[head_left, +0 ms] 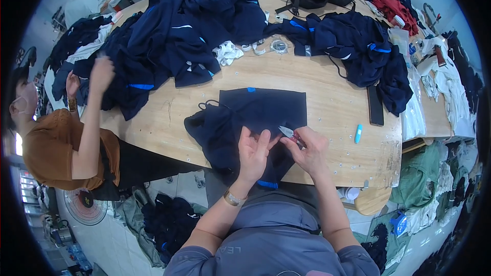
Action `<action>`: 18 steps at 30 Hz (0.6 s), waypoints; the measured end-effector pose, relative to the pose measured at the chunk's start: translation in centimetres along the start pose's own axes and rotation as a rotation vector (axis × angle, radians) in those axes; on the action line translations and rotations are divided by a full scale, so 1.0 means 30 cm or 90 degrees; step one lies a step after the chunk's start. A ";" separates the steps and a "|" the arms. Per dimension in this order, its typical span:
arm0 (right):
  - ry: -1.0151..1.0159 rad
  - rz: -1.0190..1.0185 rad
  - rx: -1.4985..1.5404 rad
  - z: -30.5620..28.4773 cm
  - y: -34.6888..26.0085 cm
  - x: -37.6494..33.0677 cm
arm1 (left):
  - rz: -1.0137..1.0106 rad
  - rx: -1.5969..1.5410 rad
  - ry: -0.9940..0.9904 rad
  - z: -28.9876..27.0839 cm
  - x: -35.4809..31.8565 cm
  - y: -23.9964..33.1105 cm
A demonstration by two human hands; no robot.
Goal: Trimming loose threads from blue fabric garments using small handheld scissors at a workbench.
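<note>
The right hand (pixel 311 149) grips one pair of snips (pixel 287 132); beside it, whether the left hand (pixel 253 153) holds anything is unclear. One navy garment (pixel 279 106) lies beneath both; one light-blue marker (pixel 358 134) lies rightward.

Shows black phone (pixel 376 106) and light-blue stick (pixel 358 134) lying near each other on table (pixel 322 77), right side; crumpled white cloth (pixel 228 52) farther back. Includes floor fan (pixel 85 206) at left, green cloth (pixel 419 174) and wooden stool (pixel 374 201) at lower right.
</note>
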State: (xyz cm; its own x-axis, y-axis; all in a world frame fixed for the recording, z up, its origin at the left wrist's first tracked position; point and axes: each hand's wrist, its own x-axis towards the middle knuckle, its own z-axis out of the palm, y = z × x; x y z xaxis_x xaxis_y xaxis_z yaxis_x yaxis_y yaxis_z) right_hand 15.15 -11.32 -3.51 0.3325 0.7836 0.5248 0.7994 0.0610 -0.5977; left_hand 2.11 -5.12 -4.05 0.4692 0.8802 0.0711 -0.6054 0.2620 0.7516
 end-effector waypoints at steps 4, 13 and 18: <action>0.003 0.011 0.008 -0.003 -0.005 0.007 | 0.001 0.024 -0.018 -0.008 0.001 -0.003; -0.022 0.008 0.011 -0.005 0.006 -0.002 | 0.006 0.022 -0.012 -0.010 0.013 0.008; -0.025 -0.012 0.004 -0.011 0.002 0.009 | -0.004 0.024 -0.011 -0.008 0.013 0.008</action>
State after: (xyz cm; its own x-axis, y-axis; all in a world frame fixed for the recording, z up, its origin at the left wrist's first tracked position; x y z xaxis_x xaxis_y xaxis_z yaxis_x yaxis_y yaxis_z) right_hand 15.45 -11.31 -3.21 0.2970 0.8061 0.5119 0.8019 0.0805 -0.5920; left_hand 1.98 -4.61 -4.00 0.4837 0.8718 0.0774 -0.5776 0.2515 0.7766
